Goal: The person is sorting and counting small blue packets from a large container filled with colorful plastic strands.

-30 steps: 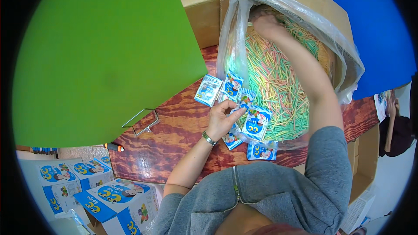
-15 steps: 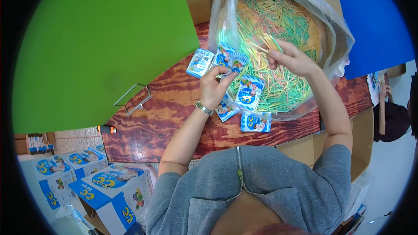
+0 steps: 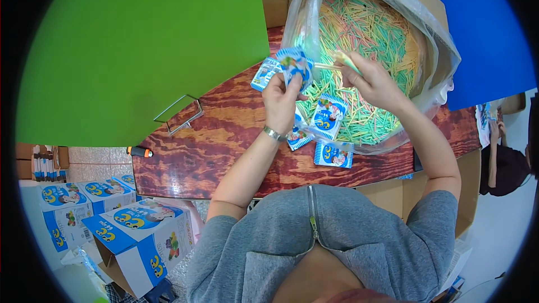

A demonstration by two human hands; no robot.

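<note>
My left hand (image 3: 282,101) is closed on a blue and white packet (image 3: 297,67), held up over the near left rim of the clear plastic liner (image 3: 307,5). Thin pastel candy sticks (image 3: 349,62) are pinched in my right hand (image 3: 375,81); a couple of them point left, their tips at the packet's edge. Whether those tips are inside it I cannot tell. Below both hands lies a large heap of loose sticks (image 3: 365,39) in green, yellow and pink. More packets lie near my left hand: one packet (image 3: 266,74) behind it, another packet (image 3: 329,116) on the sticks, and a packet (image 3: 334,154) nearest me.
A green panel (image 3: 140,50) covers the left; a blue panel (image 3: 483,33) stands right. On the reddish wood-grain table (image 3: 224,129) are a bent metal frame (image 3: 179,115) and an orange-black object (image 3: 140,151). Printed cartons (image 3: 140,230) stand lower left. Another person's arm (image 3: 494,151) shows far right.
The packet in my left hand has been raised and turned toward the sticks. My right hand has lowered slightly, bringing stick tips to the packet. The whole view has shifted a little.
</note>
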